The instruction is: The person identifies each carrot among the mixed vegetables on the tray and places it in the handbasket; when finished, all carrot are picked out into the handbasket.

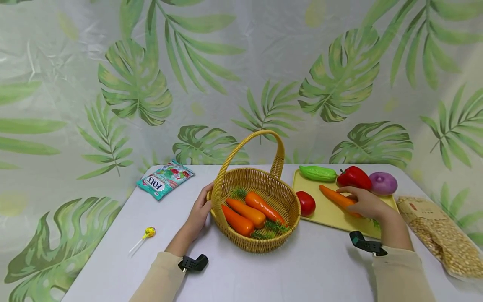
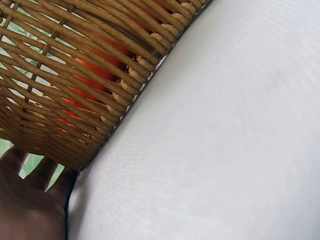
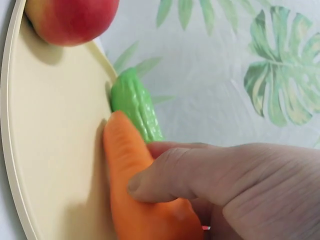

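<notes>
A woven basket (image 1: 260,245) with a tall arched handle stands mid-table, holding three orange carrots (image 1: 260,205) with green tops. My left hand (image 1: 198,214) holds the basket's left side near the foot of the handle; in the left wrist view its fingers (image 2: 42,172) lie against the wicker wall. On the right, my right hand (image 1: 364,203) grips another carrot (image 1: 333,196) over a yellow tray (image 1: 320,216). In the right wrist view, the thumb (image 3: 165,172) presses on that carrot (image 3: 127,155), and the other fingers are mostly hidden.
Around the tray's edge lie a red fruit (image 1: 305,203), a green bumpy vegetable (image 1: 318,173), a red pepper (image 1: 354,178) and a purple onion (image 1: 383,183). A bag of kernels (image 1: 439,230) lies far right. At left are a candy packet (image 1: 164,180) and a lollipop (image 1: 149,233).
</notes>
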A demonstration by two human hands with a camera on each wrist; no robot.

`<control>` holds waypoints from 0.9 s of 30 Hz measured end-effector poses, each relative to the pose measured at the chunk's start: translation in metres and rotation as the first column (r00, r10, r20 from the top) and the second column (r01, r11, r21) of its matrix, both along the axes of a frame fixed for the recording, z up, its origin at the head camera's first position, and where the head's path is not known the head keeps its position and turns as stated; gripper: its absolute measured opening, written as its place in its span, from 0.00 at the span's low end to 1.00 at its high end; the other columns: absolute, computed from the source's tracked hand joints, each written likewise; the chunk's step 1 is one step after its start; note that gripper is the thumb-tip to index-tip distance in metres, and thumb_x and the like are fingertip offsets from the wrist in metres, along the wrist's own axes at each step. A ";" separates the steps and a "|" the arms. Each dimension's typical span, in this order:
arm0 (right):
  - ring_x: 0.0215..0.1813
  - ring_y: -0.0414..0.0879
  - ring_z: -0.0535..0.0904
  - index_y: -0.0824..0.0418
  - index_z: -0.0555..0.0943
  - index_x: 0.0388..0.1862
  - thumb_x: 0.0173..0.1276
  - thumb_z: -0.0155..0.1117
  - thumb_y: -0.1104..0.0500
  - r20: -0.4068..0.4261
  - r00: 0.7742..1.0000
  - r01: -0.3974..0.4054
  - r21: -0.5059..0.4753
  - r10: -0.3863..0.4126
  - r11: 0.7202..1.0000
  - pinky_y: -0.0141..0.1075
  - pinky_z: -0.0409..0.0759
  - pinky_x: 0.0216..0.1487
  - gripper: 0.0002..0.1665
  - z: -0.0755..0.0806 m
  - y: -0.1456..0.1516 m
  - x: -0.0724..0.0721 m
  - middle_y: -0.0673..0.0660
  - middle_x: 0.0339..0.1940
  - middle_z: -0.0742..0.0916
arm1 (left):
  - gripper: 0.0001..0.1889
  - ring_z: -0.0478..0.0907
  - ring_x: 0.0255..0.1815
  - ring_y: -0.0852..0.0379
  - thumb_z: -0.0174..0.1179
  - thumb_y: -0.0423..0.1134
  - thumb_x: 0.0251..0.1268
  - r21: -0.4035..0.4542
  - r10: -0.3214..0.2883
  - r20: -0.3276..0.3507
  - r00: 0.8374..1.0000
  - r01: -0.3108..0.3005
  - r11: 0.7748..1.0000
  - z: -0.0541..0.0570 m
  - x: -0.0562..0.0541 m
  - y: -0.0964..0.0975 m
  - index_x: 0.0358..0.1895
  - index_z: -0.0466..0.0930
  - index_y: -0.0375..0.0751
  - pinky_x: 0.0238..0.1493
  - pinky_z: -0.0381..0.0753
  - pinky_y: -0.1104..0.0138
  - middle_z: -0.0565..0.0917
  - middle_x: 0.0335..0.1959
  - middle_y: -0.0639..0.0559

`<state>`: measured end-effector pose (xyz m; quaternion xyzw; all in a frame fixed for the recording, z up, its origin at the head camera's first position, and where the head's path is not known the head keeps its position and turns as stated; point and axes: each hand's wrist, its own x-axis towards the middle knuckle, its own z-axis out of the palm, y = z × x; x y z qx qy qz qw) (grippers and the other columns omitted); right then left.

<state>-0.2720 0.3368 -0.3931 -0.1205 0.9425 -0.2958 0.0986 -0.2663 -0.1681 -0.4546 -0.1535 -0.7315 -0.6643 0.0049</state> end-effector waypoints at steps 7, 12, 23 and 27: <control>0.60 0.68 0.73 0.65 0.68 0.71 0.58 0.64 0.67 -0.047 0.999 -0.003 -0.037 0.002 0.999 0.50 0.85 0.51 0.39 0.007 -0.012 0.000 0.74 0.63 0.76 | 0.27 0.49 0.82 0.51 0.44 0.41 0.76 -0.011 0.010 0.008 1.000 -0.010 1.000 0.001 0.001 0.001 0.76 0.57 0.58 0.81 0.45 0.46 0.58 0.80 0.55; 0.60 0.67 0.72 0.65 0.66 0.72 0.61 0.65 0.67 -0.060 0.998 -0.007 -0.077 0.003 0.997 0.48 0.86 0.49 0.39 0.014 -0.020 0.000 0.74 0.64 0.76 | 0.27 0.48 0.82 0.51 0.44 0.41 0.76 -0.012 0.012 0.005 1.000 -0.012 1.000 0.001 0.001 0.001 0.76 0.57 0.58 0.81 0.45 0.46 0.57 0.80 0.55; 0.58 0.62 0.76 0.62 0.61 0.74 0.67 0.63 0.62 -0.081 0.996 -0.058 -0.149 0.046 0.987 0.42 0.84 0.46 0.38 0.030 -0.043 0.006 0.74 0.66 0.75 | 0.27 0.49 0.82 0.52 0.45 0.41 0.75 -0.010 0.010 0.005 1.000 -0.010 1.000 0.001 0.002 0.001 0.76 0.58 0.61 0.81 0.45 0.46 0.58 0.79 0.57; 0.54 0.59 0.78 0.59 0.60 0.75 0.68 0.64 0.60 -0.121 0.992 -0.063 -0.132 0.047 0.989 0.39 0.82 0.43 0.39 0.037 -0.052 0.008 0.73 0.65 0.76 | 0.27 0.49 0.82 0.52 0.45 0.42 0.75 -0.014 0.013 -0.003 1.000 -0.013 1.000 0.000 0.002 0.001 0.75 0.59 0.60 0.81 0.46 0.45 0.59 0.79 0.56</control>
